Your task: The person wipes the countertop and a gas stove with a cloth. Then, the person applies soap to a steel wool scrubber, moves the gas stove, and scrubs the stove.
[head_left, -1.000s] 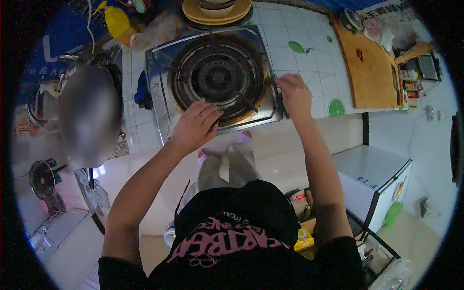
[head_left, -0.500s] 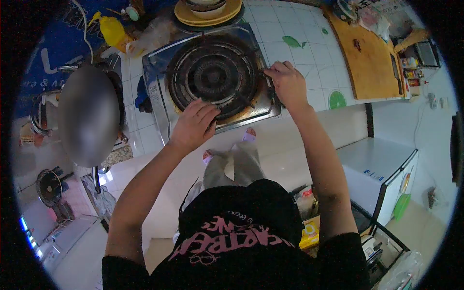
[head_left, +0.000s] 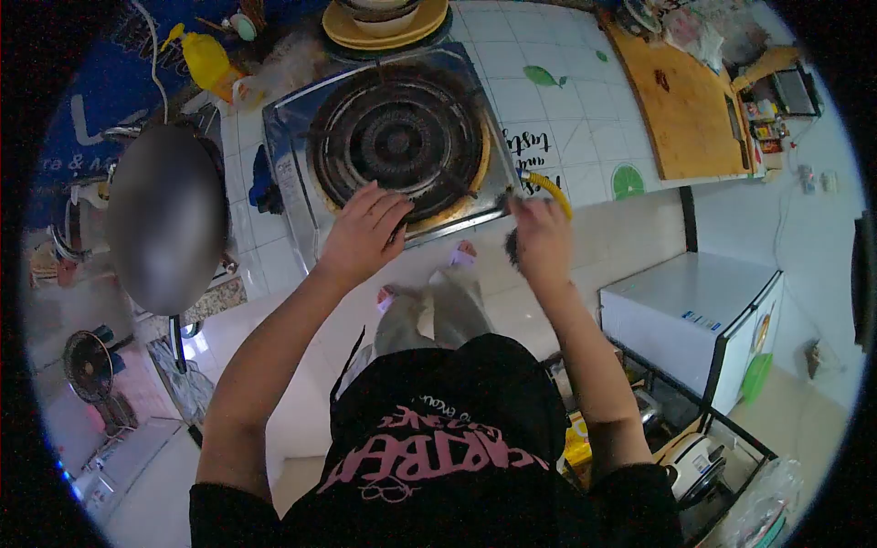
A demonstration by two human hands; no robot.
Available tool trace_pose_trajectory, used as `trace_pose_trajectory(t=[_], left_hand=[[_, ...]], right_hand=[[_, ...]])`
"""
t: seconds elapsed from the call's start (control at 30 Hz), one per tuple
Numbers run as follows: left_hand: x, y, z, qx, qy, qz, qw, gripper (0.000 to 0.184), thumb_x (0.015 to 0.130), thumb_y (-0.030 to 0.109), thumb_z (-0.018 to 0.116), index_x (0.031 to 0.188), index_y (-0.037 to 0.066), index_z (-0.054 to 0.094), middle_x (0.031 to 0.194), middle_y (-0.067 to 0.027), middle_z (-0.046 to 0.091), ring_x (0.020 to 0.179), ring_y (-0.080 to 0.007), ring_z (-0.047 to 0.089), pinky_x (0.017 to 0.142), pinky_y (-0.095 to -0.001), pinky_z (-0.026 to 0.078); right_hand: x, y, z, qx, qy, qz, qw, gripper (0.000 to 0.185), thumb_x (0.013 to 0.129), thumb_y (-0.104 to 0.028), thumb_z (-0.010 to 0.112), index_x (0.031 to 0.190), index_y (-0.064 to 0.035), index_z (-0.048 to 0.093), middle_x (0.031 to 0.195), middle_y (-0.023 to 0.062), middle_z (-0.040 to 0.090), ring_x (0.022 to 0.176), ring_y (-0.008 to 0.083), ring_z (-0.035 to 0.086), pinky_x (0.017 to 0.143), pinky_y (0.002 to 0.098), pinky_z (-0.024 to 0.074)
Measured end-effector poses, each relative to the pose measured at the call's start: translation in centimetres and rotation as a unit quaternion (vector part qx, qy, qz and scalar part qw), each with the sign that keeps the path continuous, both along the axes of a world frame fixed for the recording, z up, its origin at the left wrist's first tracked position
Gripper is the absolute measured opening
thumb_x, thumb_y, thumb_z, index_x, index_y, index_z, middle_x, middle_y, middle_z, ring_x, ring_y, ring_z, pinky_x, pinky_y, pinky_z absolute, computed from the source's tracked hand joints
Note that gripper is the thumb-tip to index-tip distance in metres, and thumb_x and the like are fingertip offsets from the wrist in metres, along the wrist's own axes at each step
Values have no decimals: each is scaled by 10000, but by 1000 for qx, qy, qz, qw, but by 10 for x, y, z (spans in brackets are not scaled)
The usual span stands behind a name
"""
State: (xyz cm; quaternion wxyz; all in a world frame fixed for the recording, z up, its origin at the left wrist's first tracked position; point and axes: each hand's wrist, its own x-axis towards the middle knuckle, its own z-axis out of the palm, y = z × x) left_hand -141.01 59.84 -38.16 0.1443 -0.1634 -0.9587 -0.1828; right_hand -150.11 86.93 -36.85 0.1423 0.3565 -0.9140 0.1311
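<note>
My left hand [head_left: 364, 236] is at the front edge of a gas stove [head_left: 290, 194], fingers bent over the top by the black burner grate [head_left: 399, 140] and thumb toward the front edge. Past the stove's front right corner is my right hand [head_left: 543, 239], its fingers closed. A dark, wiry clump like a steel wool scrubber [head_left: 512, 247] shows under these fingers, partly hidden. A yellow hose [head_left: 550, 187] curves out at the stove's right side, just above my right hand.
A large wok [head_left: 170, 219] stands at the left, blurred. Behind the stove are stacked bowls on yellow plates [head_left: 416, 40] and a yellow pump bottle [head_left: 206, 62]. A wooden cutting board [head_left: 690, 119] lies on the right counter. A white chest freezer [head_left: 667, 288] stands below right.
My right hand has moved from the stove's right edge down toward me, past the front corner. The yellow hose and counter lettering now show. My left hand stays at the stove's front.
</note>
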Motion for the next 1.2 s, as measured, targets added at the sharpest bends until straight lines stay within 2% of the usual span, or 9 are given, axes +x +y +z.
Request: trace_pose_trajectory(t=[0.2,0.3,0.37,0.47,0.53,0.7,0.97,1.07,1.2], left_hand=[[0,1,2,1,5,0,1000,360,775,126,642,1118,38,578,1154,-115,585,1127,-283,528,1065,-470,391],[1,0,1,0,0,-2,1000,351,782,125,638,1117,38,578,1152,-115,587,1128,-281,528,1066,-468,390],[2,0,0,6,3,2,1000,348,785,125,635,1117,37,578,1150,-114,588,1129,-278,529,1066,-467,389],[0,2,2,14,13,1,1000,349,788,127,634,1121,40,576,1148,-111,588,1129,-274,530,1066,-467,389],[0,1,2,9,-5,1,1000,351,789,128,635,1125,45,573,1148,-111,586,1125,-275,532,1067,-467,387],[1,0,1,19,-1,1,1000,364,778,124,645,1127,52,572,1150,-106,584,1121,-272,533,1069,-463,387],[2,3,3,-5,-12,22,1000,368,755,125,665,1109,55,595,1136,-96,591,1105,-267,539,1064,-455,402],[1,2,2,-23,-35,29,999,358,753,128,669,1097,52,603,1135,-94,593,1100,-267,541,1060,-453,405],[2,3,5,-20,-55,27,998,351,753,129,670,1089,52,608,1138,-95,592,1101,-265,540,1057,-447,405]], right_hand=[[37,-19,-24,-44,-61,-12,997,348,723,-80,641,1069,-78,685,921,66,579,863,251,568,682,379,491],[29,-16,-26,-46,-10,21,999,337,741,-93,639,1076,-92,685,895,50,567,835,245,575,656,374,493],[17,-9,-16,-19,27,5,999,295,745,-100,633,1035,-86,683,872,34,550,807,242,569,648,371,492],[21,-15,-2,39,-19,-64,997,234,745,-84,626,973,-78,679,867,29,546,809,242,566,650,373,487],[37,-29,-3,-47,-36,27,998,190,747,-76,622,928,-73,678,877,36,554,816,246,568,645,375,478],[-10,-1,-8,-2,18,-11,1000,202,744,-74,621,930,-77,699,899,32,567,832,239,571,652,366,490],[-64,-15,5,53,14,81,995,189,788,-95,608,946,-104,711,890,13,576,839,220,576,670,360,515],[-107,-41,-14,24,15,54,998,185,801,-99,603,947,-117,716,896,5,582,839,212,580,668,355,522],[-127,-54,-8,-23,16,105,994,186,800,-97,607,942,-129,722,910,2,591,843,209,586,666,350,527]])
